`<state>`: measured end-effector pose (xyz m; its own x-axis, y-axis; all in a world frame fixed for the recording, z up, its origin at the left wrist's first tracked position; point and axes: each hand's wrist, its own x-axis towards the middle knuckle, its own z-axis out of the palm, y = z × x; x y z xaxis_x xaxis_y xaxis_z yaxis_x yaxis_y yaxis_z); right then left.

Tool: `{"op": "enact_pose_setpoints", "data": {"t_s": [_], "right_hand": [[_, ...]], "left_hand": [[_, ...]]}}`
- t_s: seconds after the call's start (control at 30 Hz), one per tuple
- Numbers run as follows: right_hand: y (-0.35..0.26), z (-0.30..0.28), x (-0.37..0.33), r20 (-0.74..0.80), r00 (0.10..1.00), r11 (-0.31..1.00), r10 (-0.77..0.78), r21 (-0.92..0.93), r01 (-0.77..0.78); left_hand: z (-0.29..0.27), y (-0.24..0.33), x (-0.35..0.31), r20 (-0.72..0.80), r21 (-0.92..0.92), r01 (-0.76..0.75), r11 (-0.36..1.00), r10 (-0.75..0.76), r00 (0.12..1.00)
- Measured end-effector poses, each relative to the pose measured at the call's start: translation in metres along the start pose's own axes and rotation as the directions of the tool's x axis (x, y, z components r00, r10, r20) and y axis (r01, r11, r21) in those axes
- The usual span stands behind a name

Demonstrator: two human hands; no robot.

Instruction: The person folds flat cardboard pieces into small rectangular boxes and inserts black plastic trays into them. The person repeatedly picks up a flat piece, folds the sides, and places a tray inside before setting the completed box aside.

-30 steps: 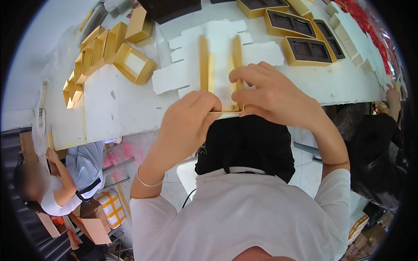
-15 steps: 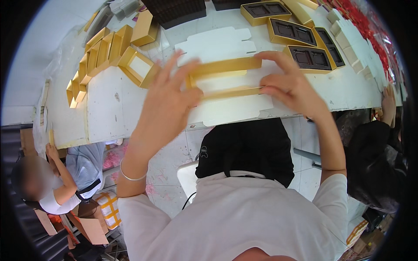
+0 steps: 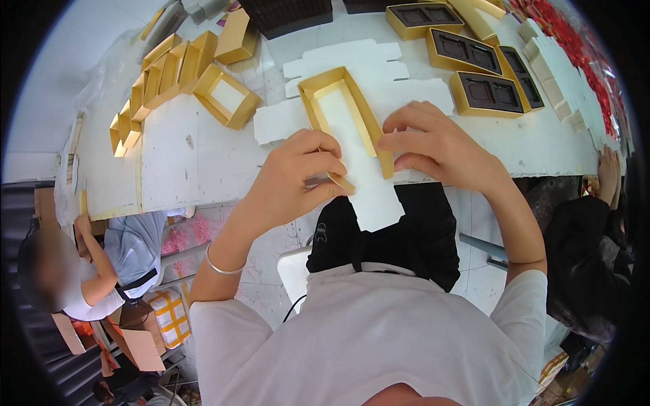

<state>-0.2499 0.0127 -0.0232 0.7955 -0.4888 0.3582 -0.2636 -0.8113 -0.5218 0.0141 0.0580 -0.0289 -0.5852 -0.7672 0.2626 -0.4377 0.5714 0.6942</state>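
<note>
A partly folded gold box [image 3: 362, 115] stands between my hands near the table's front edge. Three of its walls are up; the end toward me is open, and its white flap [image 3: 378, 206] lies flat and juts over the edge. My left hand [image 3: 291, 177] pinches the near end of the left wall, where a small gold tab bends inward. On the other side, my right hand [image 3: 443, 145] has its thumb and fingers at the right wall near its front end. Flat white card blanks [image 3: 349, 57] lie under and behind the box.
Folded gold boxes [image 3: 162, 74] stand in a row at the left, beside a gold box [image 3: 238, 116] with a white floor. Gold boxes with dark trays [image 3: 467, 51] sit at the right, near red shred [image 3: 572, 57]. Dark stacked trays [image 3: 288, 13] stand behind. Co-workers sit at both sides.
The box has turned from lying crosswise to pointing its open end at me. My hands have come nearer my body and now hold the two side walls.
</note>
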Motion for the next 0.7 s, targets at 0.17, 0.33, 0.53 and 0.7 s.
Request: {"op": "enact_pose_setpoints", "data": {"t_s": [0.17,0.33,0.53,0.7], "right_hand": [[-0.003,0.017,0.011,-0.044,0.998,0.994,0.040,0.106,-0.035],[-0.015,0.024,0.010,-0.045,0.991,0.989,0.128,0.084,-0.124],[-0.029,0.013,-0.008,-0.126,0.991,0.986,0.045,-0.153,-0.064],[-0.037,0.030,-0.016,-0.088,0.990,0.950,-0.109,-0.302,0.078]], "left_hand": [[0.016,0.016,0.008,-0.170,0.001,0.111,0.994,-0.110,0.979],[0.033,0.022,0.008,-0.249,0.091,0.144,0.985,-0.117,0.961],[0.032,0.015,0.003,-0.293,0.008,0.130,0.991,-0.122,0.948],[0.028,0.016,0.005,-0.254,-0.038,0.181,0.983,-0.185,0.949]]}}
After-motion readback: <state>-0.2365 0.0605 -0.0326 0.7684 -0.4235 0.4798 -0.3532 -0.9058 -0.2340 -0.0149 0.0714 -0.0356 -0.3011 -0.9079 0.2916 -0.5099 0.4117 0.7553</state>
